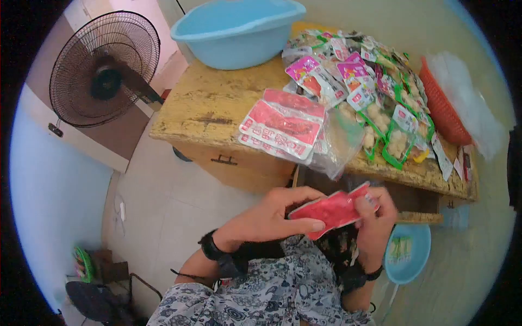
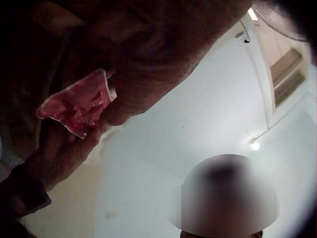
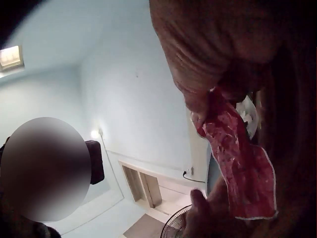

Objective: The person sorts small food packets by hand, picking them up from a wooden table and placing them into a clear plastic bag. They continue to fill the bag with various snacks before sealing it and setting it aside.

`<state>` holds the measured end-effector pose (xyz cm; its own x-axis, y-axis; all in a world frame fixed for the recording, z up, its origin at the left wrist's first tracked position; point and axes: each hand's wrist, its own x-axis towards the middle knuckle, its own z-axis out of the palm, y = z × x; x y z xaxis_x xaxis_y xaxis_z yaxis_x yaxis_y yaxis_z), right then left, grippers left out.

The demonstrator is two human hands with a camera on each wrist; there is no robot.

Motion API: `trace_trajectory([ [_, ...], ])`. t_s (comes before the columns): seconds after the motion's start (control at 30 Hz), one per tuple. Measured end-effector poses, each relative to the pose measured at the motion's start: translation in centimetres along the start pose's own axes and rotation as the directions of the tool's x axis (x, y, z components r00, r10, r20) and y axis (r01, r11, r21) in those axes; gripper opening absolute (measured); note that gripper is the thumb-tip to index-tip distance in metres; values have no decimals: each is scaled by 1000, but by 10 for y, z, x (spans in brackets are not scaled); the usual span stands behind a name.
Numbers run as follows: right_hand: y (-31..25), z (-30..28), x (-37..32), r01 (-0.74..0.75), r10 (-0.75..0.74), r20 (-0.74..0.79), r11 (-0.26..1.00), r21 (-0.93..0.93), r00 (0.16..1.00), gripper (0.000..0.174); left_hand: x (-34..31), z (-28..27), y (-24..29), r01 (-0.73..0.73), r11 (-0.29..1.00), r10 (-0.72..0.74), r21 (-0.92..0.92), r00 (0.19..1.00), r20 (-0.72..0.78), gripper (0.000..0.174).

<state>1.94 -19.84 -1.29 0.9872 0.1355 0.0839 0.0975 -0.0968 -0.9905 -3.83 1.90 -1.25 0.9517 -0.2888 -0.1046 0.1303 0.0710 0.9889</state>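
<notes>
Red packet point(image 1: 333, 213) near the table point(image 1: 204, 103)
Our left hand point(image 1: 278, 211) grips it; our right hand point(image 1: 379, 217), fingers curled, pinches one end.

No word, brand or number can be read. Large red characters line the white edge of a flat red-and-white plastic packet point(image 1: 281, 124) on the worn yellow wooden table point(image 1: 193, 100); purple-and-white plastic pouches point(image 1: 316, 81) and green-edged clear plastic bags point(image 1: 397, 144) carry smaller print, all illegible.
</notes>
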Motion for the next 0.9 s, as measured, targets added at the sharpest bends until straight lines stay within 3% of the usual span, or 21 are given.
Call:
trace_trajectory([
  [0.03,1,-4,5,-38,40,-34,998,51,999,9,0,-3,-4,3,1000,-3,9,999,48,59],
  [0.13,0,-11,14,-57,75,-87,980,193,993,11,1,6,11,7,995,-2,-101,998,56,64],
  [0.23,5,-17,16,11,35,-120,931,366,992,12,7,11,4,-22,966,11,-258,999,-42,69],
  [0.33,-8,-13,8,108,-22,-381,973,205,924,13,8,13,18,88,984,-101,-153,992,-75,71],
  [0.37,-5,-17,9,322,-269,-348,941,101,898,14,7,16,19,103,976,-120,-191,989,-82,72],
  [0.43,3,-30,12,696,-693,-217,714,-76,687,17,4,24,20,136,954,-165,-266,982,-89,73],
  [0.53,-2,-40,6,852,-865,88,462,-248,495,25,10,43,23,-80,905,100,-418,995,26,71],
  [0.57,-8,-41,-1,843,-833,198,454,-289,516,34,14,53,21,-228,868,251,-441,968,-6,58],
  [0.67,3,-29,-5,852,-786,347,412,-323,512,36,26,52,28,-161,969,139,-189,982,-126,44],
  [0.7,6,-30,-4,851,-775,357,446,-277,522,36,31,55,28,-153,956,103,-250,974,-202,36],
  [0.77,10,-34,-2,835,-746,379,517,-189,548,36,37,52,30,-73,933,8,-353,983,-182,37],
  [0.87,-8,-58,0,681,-591,408,724,-112,696,44,43,49,29,19,919,-75,-394,989,-127,38],
  [0.9,-2,-62,-1,558,-510,304,824,-95,805,42,44,48,31,41,926,-86,-374,991,-104,37],
])
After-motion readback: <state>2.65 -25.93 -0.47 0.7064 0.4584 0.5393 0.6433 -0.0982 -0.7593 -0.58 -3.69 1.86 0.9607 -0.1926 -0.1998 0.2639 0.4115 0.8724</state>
